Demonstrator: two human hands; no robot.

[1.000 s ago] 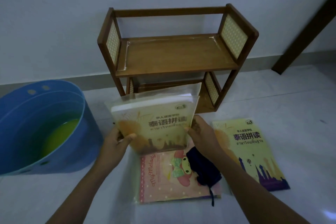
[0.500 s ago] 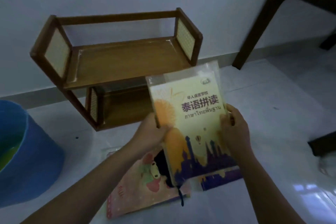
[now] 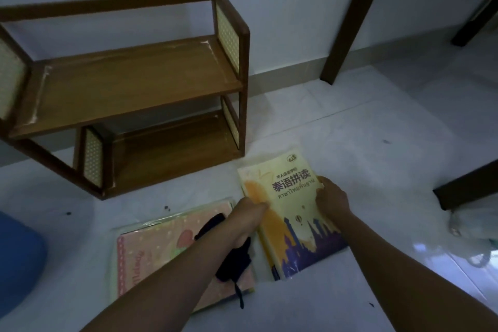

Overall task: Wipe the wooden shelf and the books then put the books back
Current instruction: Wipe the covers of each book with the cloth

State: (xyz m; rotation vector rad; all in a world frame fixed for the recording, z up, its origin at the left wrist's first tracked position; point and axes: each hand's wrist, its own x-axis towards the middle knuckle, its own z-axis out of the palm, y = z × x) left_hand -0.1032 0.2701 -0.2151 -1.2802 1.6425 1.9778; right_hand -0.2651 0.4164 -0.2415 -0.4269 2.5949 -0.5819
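A two-tier wooden shelf stands bare against the wall at the left. On the floor to its right lies a yellow book with a purple skyline, on top of a like book whose edge shows beneath. My left hand pinches its left edge and my right hand grips its right edge. A pink book in a clear sleeve lies to the left. A dark cloth rests on the pink book, partly under my left forearm.
A blue bucket sits at the left edge. Dark table legs rise at the upper right, and another dark leg juts in from the right. A crumpled clear plastic bag lies at the far right on the white tiles.
Both hands have carried the yellow book from in front of the shelf rightward and down onto the other yellow book on the floor. The view has swung right.
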